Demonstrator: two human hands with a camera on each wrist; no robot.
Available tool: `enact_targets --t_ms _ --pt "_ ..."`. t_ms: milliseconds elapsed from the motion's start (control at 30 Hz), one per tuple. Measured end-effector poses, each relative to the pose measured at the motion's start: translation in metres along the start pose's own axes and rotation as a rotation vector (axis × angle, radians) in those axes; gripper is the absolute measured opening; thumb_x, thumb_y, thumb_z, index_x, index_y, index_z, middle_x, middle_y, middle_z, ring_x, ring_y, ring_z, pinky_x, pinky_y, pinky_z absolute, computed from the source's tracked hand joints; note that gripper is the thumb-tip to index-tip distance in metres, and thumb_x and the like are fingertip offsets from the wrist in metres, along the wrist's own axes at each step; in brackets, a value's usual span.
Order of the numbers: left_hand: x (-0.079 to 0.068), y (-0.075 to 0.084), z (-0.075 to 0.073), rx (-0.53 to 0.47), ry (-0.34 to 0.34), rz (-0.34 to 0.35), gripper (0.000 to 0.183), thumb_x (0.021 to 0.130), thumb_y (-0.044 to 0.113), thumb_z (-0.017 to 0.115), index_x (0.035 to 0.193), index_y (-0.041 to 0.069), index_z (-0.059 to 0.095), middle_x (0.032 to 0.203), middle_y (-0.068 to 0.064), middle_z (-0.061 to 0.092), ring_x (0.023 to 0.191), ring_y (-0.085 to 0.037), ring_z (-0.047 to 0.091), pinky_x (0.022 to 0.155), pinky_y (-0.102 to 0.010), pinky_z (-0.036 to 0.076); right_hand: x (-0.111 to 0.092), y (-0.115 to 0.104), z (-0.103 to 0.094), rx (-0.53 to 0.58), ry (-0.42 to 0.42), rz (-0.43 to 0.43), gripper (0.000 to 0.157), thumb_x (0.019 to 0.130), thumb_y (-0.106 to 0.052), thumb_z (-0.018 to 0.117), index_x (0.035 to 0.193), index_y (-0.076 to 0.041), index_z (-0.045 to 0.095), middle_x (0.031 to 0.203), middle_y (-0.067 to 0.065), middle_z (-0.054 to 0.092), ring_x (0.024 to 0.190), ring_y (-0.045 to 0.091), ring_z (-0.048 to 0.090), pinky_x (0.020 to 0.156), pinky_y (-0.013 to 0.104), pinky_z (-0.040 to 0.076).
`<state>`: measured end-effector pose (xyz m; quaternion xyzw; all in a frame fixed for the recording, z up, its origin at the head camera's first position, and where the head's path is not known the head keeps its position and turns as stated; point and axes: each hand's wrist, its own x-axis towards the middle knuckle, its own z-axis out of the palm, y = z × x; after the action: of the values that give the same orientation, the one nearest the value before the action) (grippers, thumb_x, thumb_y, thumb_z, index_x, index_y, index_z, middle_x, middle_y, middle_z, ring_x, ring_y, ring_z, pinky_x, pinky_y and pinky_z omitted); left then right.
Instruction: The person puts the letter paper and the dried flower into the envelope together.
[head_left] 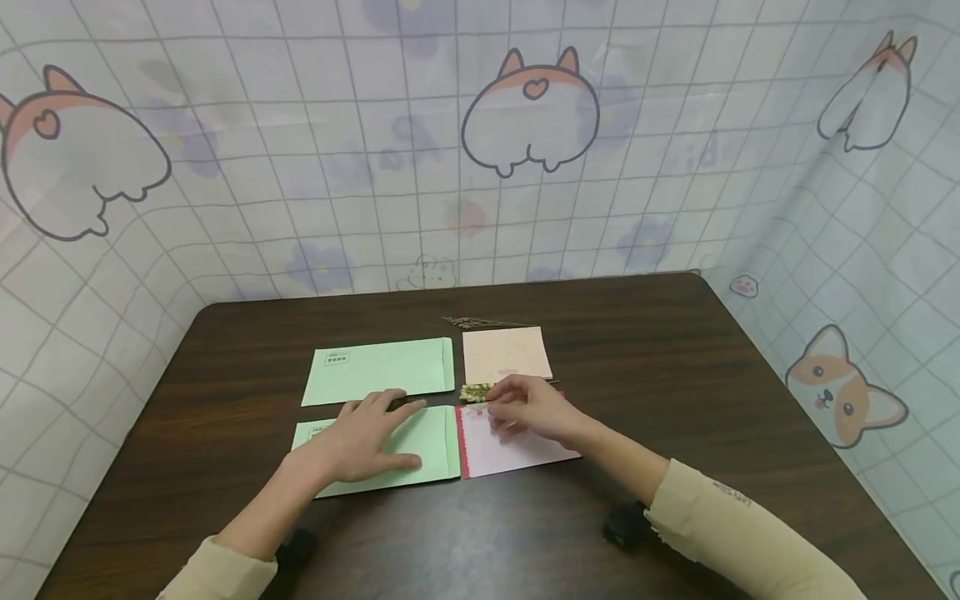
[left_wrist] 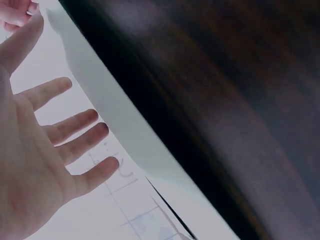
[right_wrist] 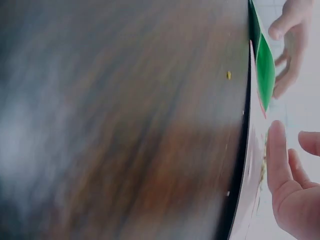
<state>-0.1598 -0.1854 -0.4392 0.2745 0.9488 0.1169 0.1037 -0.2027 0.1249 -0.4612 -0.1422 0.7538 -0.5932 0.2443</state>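
My left hand point(head_left: 360, 443) is spread over the nearer mint-green envelope point(head_left: 452, 446), thumb and fingers apart. In the left wrist view, the left hand point(left_wrist: 35, 165) shows an uncovered palm and nothing in its fingers. Over the pink card with a red edge point(head_left: 525, 454) hovers my right hand point(head_left: 536, 408), its fingers loosely bent. Close to those fingertips lies a small green-and-yellow dried sprig point(head_left: 475, 393), partly hidden by the hand. The right wrist view shows the right hand point(right_wrist: 297, 195) with a gap between thumb and fingers, beside the envelope's raised green flap point(right_wrist: 266, 70).
Behind them on the dark wooden table point(head_left: 637, 350) lie another mint-green envelope point(head_left: 382, 371) and a peach card point(head_left: 506, 352). A thin dried stem point(head_left: 487, 322) stretches along the peach card's far edge. A patterned cloth point(head_left: 420, 125) hangs around the table.
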Motion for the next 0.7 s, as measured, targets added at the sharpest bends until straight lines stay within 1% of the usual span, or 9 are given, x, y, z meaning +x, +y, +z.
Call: enact_targets --t_ms 133,233,333,500,700 --pt "0.0 0.001 0.001 -0.002 -0.016 -0.008 0.091 0.085 0.062 0.076 0.158 0.02 0.043 0.155 -0.017 0.038 0.142 -0.039 0.037 0.108 -0.065 0.031 0.003 -0.002 0.009 0.062 -0.032 0.009 0.032 0.099 -0.006 0.067 0.124 0.012 0.06 0.107 0.021 0.068 0.091 0.028 0.073 0.079 0.042 0.061" --pt "0.0 0.001 0.001 -0.007 -0.038 -0.016 0.097 0.08 0.063 0.08 0.158 0.02 0.042 0.156 -0.018 0.037 0.142 -0.04 0.036 0.108 -0.066 0.03 0.006 -0.003 0.015 0.087 -0.051 0.017 0.032 0.098 -0.005 0.067 0.124 0.013 0.059 0.107 0.021 0.068 0.093 0.029 0.073 0.08 0.042 0.061" --pt "-0.001 0.001 0.001 -0.009 -0.06 -0.007 0.102 0.076 0.062 0.084 0.159 0.019 0.042 0.157 -0.019 0.036 0.143 -0.039 0.035 0.109 -0.067 0.029 0.008 -0.004 0.022 0.096 -0.07 0.029 0.032 0.098 -0.004 0.067 0.125 0.012 0.06 0.108 0.02 0.067 0.094 0.029 0.073 0.08 0.042 0.061" --pt "-0.001 0.001 0.001 -0.013 -0.075 0.031 0.106 0.073 0.055 0.089 0.159 0.018 0.04 0.154 -0.019 0.039 0.141 -0.037 0.036 0.107 -0.066 0.03 0.012 -0.007 0.034 0.112 -0.094 0.041 0.03 0.098 -0.001 0.066 0.124 0.012 0.061 0.108 0.022 0.069 0.094 0.03 0.073 0.081 0.041 0.061" --pt "0.0 0.001 0.0 -0.02 -0.085 0.042 0.106 0.074 0.05 0.091 0.16 0.017 0.038 0.152 -0.017 0.04 0.14 -0.037 0.037 0.104 -0.065 0.034 0.017 -0.007 0.044 0.154 -0.12 0.064 0.03 0.097 0.002 0.065 0.123 0.014 0.058 0.101 0.02 0.071 0.09 0.029 0.073 0.08 0.041 0.061"
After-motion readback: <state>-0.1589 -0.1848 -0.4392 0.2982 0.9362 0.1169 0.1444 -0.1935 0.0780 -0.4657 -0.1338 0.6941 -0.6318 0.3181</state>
